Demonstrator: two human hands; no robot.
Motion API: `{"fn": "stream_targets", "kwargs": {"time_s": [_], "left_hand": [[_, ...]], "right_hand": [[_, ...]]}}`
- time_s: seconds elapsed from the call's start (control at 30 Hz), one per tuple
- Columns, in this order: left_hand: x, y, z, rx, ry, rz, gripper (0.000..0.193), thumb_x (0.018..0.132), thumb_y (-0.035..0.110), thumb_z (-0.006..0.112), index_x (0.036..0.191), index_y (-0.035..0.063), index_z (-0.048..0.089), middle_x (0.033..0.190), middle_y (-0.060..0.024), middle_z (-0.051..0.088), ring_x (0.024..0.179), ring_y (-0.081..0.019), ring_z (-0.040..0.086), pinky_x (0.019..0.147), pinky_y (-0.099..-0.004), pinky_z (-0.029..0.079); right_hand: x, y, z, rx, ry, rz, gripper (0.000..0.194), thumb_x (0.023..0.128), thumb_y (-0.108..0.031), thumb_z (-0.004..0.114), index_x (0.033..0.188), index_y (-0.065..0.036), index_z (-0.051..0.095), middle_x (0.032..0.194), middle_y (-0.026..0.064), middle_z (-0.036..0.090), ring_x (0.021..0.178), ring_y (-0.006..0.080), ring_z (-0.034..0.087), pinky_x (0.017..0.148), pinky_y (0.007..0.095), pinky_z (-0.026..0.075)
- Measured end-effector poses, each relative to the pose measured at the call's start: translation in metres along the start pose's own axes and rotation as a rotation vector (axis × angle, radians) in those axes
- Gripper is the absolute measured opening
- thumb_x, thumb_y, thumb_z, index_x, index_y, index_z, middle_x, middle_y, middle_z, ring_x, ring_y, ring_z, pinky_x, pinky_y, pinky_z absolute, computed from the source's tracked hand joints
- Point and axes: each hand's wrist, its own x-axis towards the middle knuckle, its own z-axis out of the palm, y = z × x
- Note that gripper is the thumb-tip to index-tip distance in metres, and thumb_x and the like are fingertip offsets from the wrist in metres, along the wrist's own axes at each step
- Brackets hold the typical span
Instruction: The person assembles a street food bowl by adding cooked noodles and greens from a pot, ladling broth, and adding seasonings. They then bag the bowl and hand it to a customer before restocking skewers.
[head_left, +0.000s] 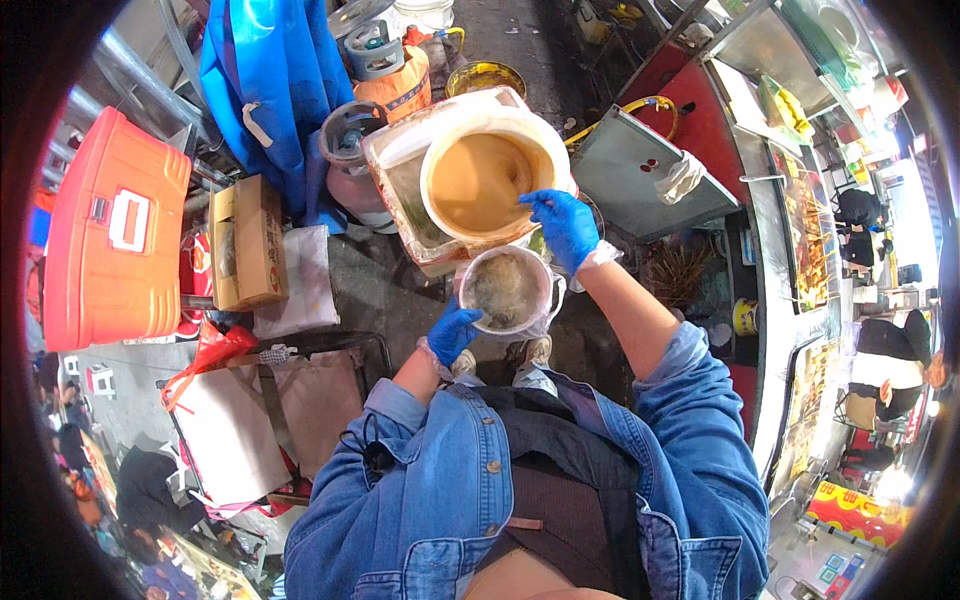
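My left hand (455, 331), in a blue glove, grips the near left rim of a white round tub (552, 298), its thumb over the edge. Pale, stringy, cloudy contents (507, 291) fill the tub, and thin clear plastic hangs around it. My right hand (562, 225), also blue-gloved, is at the right rim of a large white bucket (430, 196). Its fingers are drawn together over the edge; whether they hold a thin handle cannot be made out. Smooth brown liquid (474, 180) with a swirl at its right side stands in the bucket.
The bucket rests on a worn white box (411, 234). Gas cylinders (358, 184) and a blue tarp (274, 97) are beyond it. Left are a cardboard box (251, 244) and an orange cooler box (120, 232). A stall counter with skewers (804, 232) runs along the right; people sit farther off.
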Motion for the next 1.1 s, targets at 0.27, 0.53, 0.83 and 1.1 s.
{"fn": "stream_targets", "kwargs": {"time_s": [0.27,0.53,0.83,1.1], "left_hand": [[-0.001,0.003,-0.002,0.027,0.046,-0.042,0.067,0.075,-0.003,0.052,0.138,0.0076,0.028,0.133,-0.0116,0.04,0.121,-0.0255,0.042,0.099,-0.0368,0.038],[-0.001,0.0,-0.004,0.075,-0.006,0.04,0.063,0.077,0.004,0.056,0.134,0.0039,0.032,0.13,-0.0113,0.044,0.119,-0.0249,0.045,0.1,-0.0368,0.037],[0.0,0.001,-0.003,0.003,-0.05,0.032,0.069,0.076,-0.002,0.053,0.138,0.009,0.026,0.134,-0.0109,0.038,0.123,-0.025,0.04,0.101,-0.0372,0.037],[0.001,-0.003,-0.011,0.046,0.064,0.012,0.058,0.077,-0.002,0.054,0.132,0.0068,0.036,0.123,-0.0112,0.049,0.112,-0.0252,0.05,0.094,-0.0351,0.044]], "right_hand": [[0.006,-0.001,-0.006,0.222,0.208,-0.134,0.019,0.09,-0.01,0.052,0.103,-0.006,0.065,0.093,0.0067,0.065,0.078,0.0129,0.06,0.073,0.0251,0.048],[0.0,0.01,-0.026,-0.829,-0.245,-0.576,0.031,0.08,-0.003,0.05,0.108,-0.01,0.058,0.095,0.0126,0.061,0.082,0.0305,0.062,0.072,0.0368,0.051],[-0.005,0.007,-0.018,0.666,0.116,0.328,0.021,0.09,-0.01,0.05,0.101,0.001,0.063,0.097,0.0093,0.065,0.081,0.0161,0.062,0.076,0.0268,0.05],[-0.019,0.004,-0.023,0.192,0.216,-0.228,0.02,0.089,-0.005,0.05,0.105,-0.003,0.062,0.1,0.0094,0.064,0.085,0.0175,0.061,0.08,0.0279,0.048]]}}
